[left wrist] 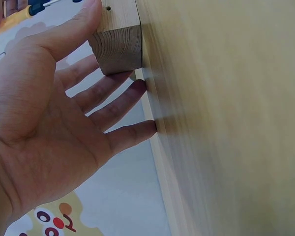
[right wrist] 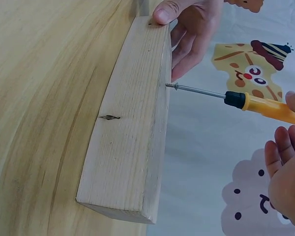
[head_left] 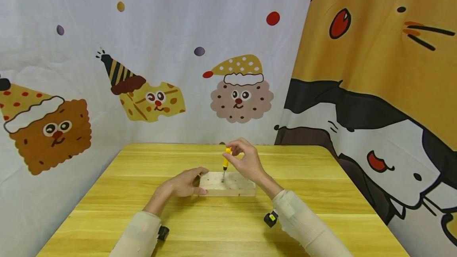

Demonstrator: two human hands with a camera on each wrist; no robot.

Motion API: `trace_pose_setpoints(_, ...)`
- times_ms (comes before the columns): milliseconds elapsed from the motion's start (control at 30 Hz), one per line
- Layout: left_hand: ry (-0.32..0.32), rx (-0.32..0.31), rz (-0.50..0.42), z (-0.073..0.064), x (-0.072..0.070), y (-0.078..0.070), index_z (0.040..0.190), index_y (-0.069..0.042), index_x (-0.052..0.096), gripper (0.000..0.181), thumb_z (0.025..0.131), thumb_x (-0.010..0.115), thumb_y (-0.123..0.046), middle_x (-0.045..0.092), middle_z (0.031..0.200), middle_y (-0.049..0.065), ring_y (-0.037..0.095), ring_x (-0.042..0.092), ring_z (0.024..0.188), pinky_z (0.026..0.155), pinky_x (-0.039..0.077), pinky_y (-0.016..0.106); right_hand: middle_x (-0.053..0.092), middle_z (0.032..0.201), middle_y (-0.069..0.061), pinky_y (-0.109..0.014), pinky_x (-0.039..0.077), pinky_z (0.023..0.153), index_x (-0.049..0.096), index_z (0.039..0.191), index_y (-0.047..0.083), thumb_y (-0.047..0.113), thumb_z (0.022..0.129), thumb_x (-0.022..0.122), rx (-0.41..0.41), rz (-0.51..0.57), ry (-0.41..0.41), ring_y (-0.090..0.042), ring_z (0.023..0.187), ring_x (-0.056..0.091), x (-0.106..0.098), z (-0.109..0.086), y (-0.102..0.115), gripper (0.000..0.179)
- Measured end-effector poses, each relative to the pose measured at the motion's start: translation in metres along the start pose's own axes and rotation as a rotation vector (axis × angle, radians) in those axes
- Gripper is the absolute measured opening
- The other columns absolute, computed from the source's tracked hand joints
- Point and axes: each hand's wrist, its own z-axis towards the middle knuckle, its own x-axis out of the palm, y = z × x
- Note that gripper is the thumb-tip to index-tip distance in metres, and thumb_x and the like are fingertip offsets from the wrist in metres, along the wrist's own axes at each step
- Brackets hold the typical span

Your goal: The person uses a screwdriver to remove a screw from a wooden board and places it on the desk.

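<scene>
A pale wooden block (head_left: pixel 235 187) lies on the table, its long side toward me. My left hand (head_left: pixel 181 184) grips the block's left end. In the left wrist view its thumb lies on the block (left wrist: pixel 119 49), with fingers spread behind and around the end. Above the block my right hand (head_left: pixel 248 162) pinches the yellow handle of a screwdriver (head_left: pixel 226 162), which stands nearly upright. In the right wrist view the metal shaft of the screwdriver (right wrist: pixel 201 92) meets the head of a small screw (right wrist: pixel 171 86). That screw stands partly proud of the block's top face.
A yellow wood-grain table (head_left: pixel 214 229) carries the block. Behind it hangs a white curtain (head_left: pixel 160 31) with cartoon prints, and an orange cat-print cloth (head_left: pixel 371 58) hangs at the right. Small black devices sit at both wrists. Small dark holes dot the block's top.
</scene>
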Motion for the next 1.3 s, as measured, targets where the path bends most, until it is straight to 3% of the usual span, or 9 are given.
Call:
trace_pose_setpoints(100, -0.002, -0.002, -0.004, 0.0, 0.0, -0.0007, 0.168, -0.003, 0.048, 0.082, 0.104, 0.085, -0.039, 0.056, 0.168, 0.024, 0.048, 0.056, 0.154, 0.129, 0.045, 0.069, 0.071, 0.098, -0.009, -0.036, 0.067, 0.082, 0.079, 0.121, 0.009, 0.011, 0.098, 0.09, 0.007, -0.009, 0.002, -0.018, 0.085, 0.07, -0.0006, 0.0005, 0.0006, 0.025)
trace_pose_setpoints(267, -0.004, 0.001, -0.006, -0.0005, 0.0, -0.0013, 0.168, -0.003, 0.048, 0.082, 0.104, 0.085, -0.038, 0.056, 0.168, 0.024, 0.048, 0.056, 0.154, 0.129, 0.045, 0.069, 0.071, 0.097, -0.01, -0.043, 0.068, 0.079, 0.078, 0.12, 0.007, 0.008, 0.097, 0.09, -0.013, 0.004, -0.004, -0.018, 0.083, 0.069, -0.0011, 0.0009, 0.0019, 0.025)
trace_pose_setpoints(500, 0.0, 0.002, -0.007, -0.0012, 0.0004, -0.001, 0.168, -0.002, 0.047, 0.083, 0.104, 0.084, -0.038, 0.056, 0.169, 0.024, 0.049, 0.056, 0.154, 0.129, 0.046, 0.069, 0.074, 0.102, -0.01, -0.027, 0.065, 0.08, 0.078, 0.12, 0.006, 0.005, 0.098, 0.088, -0.015, 0.018, -0.003, -0.018, 0.084, 0.07, -0.0009, -0.0004, 0.0018, 0.025)
trace_pose_setpoints(767, -0.007, 0.013, -0.001, 0.0, 0.0001, 0.0003, 0.167, -0.002, 0.048, 0.081, 0.104, 0.085, -0.038, 0.057, 0.167, 0.024, 0.048, 0.057, 0.153, 0.129, 0.046, 0.068, 0.079, 0.107, -0.012, -0.05, 0.069, 0.081, 0.078, 0.123, 0.005, 0.002, 0.1, 0.085, -0.008, 0.024, 0.003, -0.023, 0.089, 0.074, -0.0011, -0.0001, 0.0025, 0.024)
trace_pose_setpoints(1067, -0.002, 0.013, -0.009, 0.0001, -0.0002, 0.0005, 0.168, -0.001, 0.047, 0.083, 0.104, 0.084, -0.038, 0.057, 0.168, 0.024, 0.049, 0.057, 0.153, 0.129, 0.046, 0.069, 0.079, 0.109, -0.012, -0.039, 0.069, 0.084, 0.079, 0.125, 0.006, 0.002, 0.103, 0.082, 0.025, 0.017, 0.016, -0.024, 0.091, 0.075, -0.0019, 0.0002, 0.0033, 0.022)
trace_pose_setpoints(1300, -0.005, 0.003, -0.005, -0.0007, 0.0003, 0.0001, 0.167, -0.003, 0.048, 0.082, 0.103, 0.085, -0.038, 0.058, 0.167, 0.022, 0.047, 0.057, 0.153, 0.128, 0.046, 0.069, 0.072, 0.101, -0.009, -0.041, 0.069, 0.082, 0.081, 0.12, 0.009, 0.011, 0.1, 0.088, 0.017, -0.002, 0.004, -0.018, 0.085, 0.07, -0.002, 0.0003, 0.004, 0.021)
